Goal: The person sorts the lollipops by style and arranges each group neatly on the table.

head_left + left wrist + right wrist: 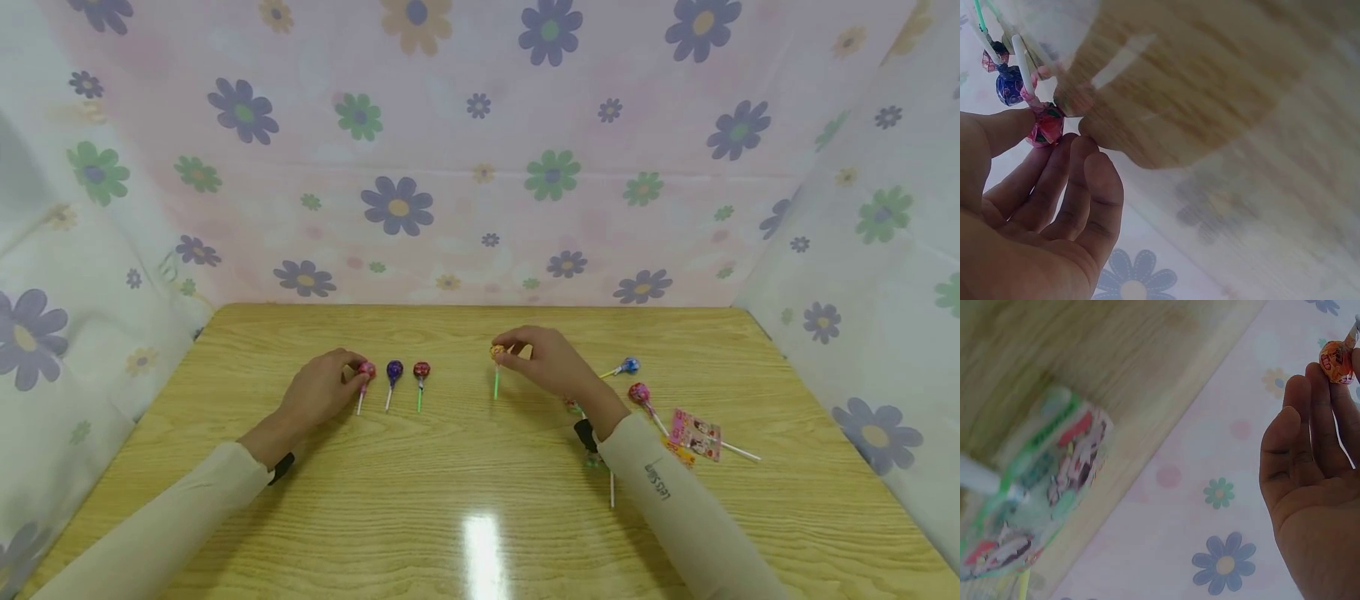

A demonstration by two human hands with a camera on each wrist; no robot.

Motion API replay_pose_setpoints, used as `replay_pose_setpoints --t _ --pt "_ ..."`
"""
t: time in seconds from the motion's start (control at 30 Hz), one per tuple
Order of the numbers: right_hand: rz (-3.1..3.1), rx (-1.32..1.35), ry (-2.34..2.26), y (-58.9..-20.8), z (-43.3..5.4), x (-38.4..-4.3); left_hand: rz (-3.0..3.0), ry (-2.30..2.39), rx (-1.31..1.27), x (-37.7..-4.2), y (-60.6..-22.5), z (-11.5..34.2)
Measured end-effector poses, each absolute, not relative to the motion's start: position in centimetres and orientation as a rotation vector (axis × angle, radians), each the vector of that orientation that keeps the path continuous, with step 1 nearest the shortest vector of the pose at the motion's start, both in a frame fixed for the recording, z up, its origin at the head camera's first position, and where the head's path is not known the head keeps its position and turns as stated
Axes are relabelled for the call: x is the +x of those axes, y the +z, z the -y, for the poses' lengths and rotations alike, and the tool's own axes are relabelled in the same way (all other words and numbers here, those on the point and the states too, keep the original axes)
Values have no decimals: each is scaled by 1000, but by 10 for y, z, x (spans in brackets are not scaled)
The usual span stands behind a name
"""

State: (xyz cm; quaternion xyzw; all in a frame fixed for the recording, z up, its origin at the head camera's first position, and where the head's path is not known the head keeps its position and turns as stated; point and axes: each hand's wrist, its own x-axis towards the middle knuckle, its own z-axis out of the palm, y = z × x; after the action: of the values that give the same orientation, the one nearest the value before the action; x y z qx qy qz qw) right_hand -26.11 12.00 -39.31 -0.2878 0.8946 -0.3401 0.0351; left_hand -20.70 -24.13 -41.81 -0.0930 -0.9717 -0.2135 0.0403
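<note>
My left hand (318, 388) pinches the head of a pink lollipop (366, 368) at the left end of a short row; its white stick points toward me. In the left wrist view, thumb and fingers close around that pink wrapper (1046, 127). Beside it lie a purple lollipop (394, 370) with a white stick and a dark red lollipop (422, 371) with a green stick. Farther right, my right hand (551, 362) pinches an orange lollipop (497, 353) by its head, green stick hanging down. The orange wrapper (1337, 362) shows at the fingertips in the right wrist view.
Around my right forearm lie a blue lollipop (630, 365), a pink-red lollipop (640, 393) and a flat pink packaged lollipop (696, 435). A clear printed wrapper (1054, 481) is close to the right wrist camera. Flowered cloth (480, 208) walls the wooden table (420, 500) at back and sides.
</note>
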Motion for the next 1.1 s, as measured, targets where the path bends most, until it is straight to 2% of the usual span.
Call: replay_pose_setpoints --t 0.77,1.1 --pt "-2797 -956 -820 -408 -85 -245 3004 -705 -248 -207 -416 239" --pt "-2765 -888 -924 -410 -65 -230 2993 -695 -270 -206 -417 240"
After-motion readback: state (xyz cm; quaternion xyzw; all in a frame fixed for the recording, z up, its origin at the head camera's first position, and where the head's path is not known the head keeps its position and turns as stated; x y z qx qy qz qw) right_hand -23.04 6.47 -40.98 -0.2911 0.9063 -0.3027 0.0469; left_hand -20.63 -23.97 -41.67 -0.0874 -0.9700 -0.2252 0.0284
